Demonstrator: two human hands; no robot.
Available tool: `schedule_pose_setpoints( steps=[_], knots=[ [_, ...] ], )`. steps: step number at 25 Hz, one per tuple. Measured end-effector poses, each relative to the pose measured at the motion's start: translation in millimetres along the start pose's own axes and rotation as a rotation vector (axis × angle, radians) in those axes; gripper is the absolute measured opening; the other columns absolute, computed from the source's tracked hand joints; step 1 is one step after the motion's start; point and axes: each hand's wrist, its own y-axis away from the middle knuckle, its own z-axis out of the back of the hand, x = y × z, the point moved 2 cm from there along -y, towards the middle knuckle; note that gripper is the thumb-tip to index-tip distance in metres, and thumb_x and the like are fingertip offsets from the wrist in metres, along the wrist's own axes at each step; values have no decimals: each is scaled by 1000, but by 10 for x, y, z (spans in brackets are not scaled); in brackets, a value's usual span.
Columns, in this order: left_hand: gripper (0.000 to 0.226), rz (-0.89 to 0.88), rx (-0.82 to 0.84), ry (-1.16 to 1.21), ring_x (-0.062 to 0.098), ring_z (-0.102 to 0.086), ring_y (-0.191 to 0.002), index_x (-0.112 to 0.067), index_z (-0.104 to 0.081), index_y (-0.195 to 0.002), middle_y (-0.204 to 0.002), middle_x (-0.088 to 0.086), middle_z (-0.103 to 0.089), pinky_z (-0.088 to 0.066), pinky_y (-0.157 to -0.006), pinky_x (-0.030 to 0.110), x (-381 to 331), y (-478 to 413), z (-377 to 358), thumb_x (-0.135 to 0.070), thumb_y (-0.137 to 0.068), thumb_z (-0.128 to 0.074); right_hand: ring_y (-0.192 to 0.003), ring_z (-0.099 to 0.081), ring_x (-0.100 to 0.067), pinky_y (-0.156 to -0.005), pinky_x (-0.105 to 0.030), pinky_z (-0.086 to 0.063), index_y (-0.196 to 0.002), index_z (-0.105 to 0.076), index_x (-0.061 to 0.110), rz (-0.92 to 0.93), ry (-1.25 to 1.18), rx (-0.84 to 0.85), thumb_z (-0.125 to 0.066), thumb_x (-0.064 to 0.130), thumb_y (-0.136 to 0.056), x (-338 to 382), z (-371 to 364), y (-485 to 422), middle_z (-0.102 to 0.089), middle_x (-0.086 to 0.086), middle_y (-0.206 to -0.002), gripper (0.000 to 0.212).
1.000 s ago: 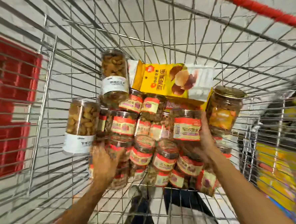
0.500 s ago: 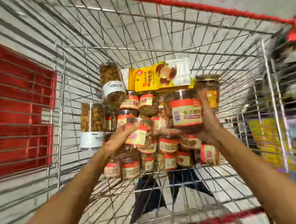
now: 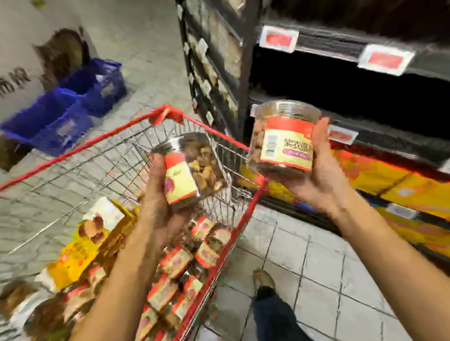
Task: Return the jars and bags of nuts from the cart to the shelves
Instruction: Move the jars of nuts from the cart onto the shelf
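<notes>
My left hand [image 3: 156, 201] grips a clear jar of nuts [image 3: 192, 169] with a red and yellow label, held above the wire cart [image 3: 90, 144]. My right hand [image 3: 321, 175] holds a second red-labelled jar [image 3: 282, 137], lifted past the cart's right rim toward the dark shelves [image 3: 358, 88]. Several more red-labelled jars [image 3: 176, 260] lie in the cart. A yellow bag of nuts [image 3: 83, 247] lies beside them on the left. The picture is blurred by motion.
Black shelving with red and white price tags [image 3: 279, 39] stands on the right, with yellow packages [image 3: 417, 192] on its lowest level. Blue plastic crates [image 3: 57, 112] sit on the tiled floor beyond the cart. My shoe [image 3: 264, 278] is beside the cart.
Both hands have lifted a jar each out of the pile in the cart. My view has swung up and right, from the cart's inside to the shelves.
</notes>
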Motion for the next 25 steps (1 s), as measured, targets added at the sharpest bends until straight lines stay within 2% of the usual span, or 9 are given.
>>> schedule_pose_setpoints(
  steps=[2,6,9,13,16,18,20,23,25],
  knots=[
    [58,29,88,-62,10,-71,-68,-16,-78,-71,-75,0,-75,-59,-62,27,251,-469,-452,-55,-29,-88,-99,-66,-26,-99,-50,-45,-124,-56,6,54,-26,-82,-83,65,-20,304,413,-93,-68,-13,-110,123],
    [28,19,78,-299,9,-69,-64,-20,-77,-74,-73,-2,-74,-56,-63,24,743,-1635,-979,-46,-67,-71,-84,-72,-21,-74,-40,-59,-94,-75,12,66,-65,-152,-80,64,-30,725,1236,-497,-74,-9,-94,82],
    [25,-54,-24,-443,8,-67,-61,-11,-70,-85,-70,-3,-72,-55,-60,20,1013,-2505,-1087,-33,-74,-65,-80,-71,-19,-74,-38,-58,-106,-65,11,30,-13,-302,-54,65,-57,861,1820,-914,-75,-7,-91,74],
    [22,-190,-77,-641,9,-67,-69,-11,-62,-99,-77,-5,-73,-56,-69,24,1108,-3345,-1084,-20,-81,-68,-79,-70,-19,-82,-36,-54,-112,-62,12,14,76,-392,-48,63,-59,897,2229,-1412,-74,-7,-91,75],
    [53,-260,-73,-728,21,-68,-94,-3,-54,-118,-106,11,-69,-55,-87,37,1141,-3924,-960,-25,-75,-76,-69,-71,-14,-69,-33,-58,-93,-66,15,118,104,-409,-52,58,-60,896,2376,-1771,-75,-2,-79,57],
    [77,-307,-39,-790,23,-65,-103,-2,-46,-123,-115,13,-65,-52,-92,38,1164,-4244,-864,-34,-64,-82,-70,-72,-14,-70,-34,-58,-88,-67,15,187,140,-410,-55,57,-58,888,2457,-1966,-75,-2,-79,53],
    [86,-314,-13,-847,18,-64,-105,-4,-40,-124,-116,9,-63,-51,-92,32,1229,-4464,-763,-39,-58,-82,-77,-72,-15,-78,-36,-56,-90,-67,16,240,192,-402,-57,59,-56,900,2514,-2111,-76,-2,-84,56],
    [79,-367,12,-974,5,-58,-103,-14,-28,-119,-116,-1,-57,-45,-88,10,1420,-4591,-687,-29,-65,-84,-86,-71,-16,-84,-37,-55,-95,-68,18,328,231,-362,-57,60,-57,921,2558,-2248,-75,-3,-93,58],
    [82,-393,37,-1000,7,-54,-110,-15,-23,-121,-124,2,-51,-43,-86,6,1462,-4624,-681,-23,-67,-84,-89,-71,-16,-85,-36,-55,-89,-72,22,379,268,-349,-55,61,-60,902,2542,-2292,-75,-2,-94,52]
  ],
)
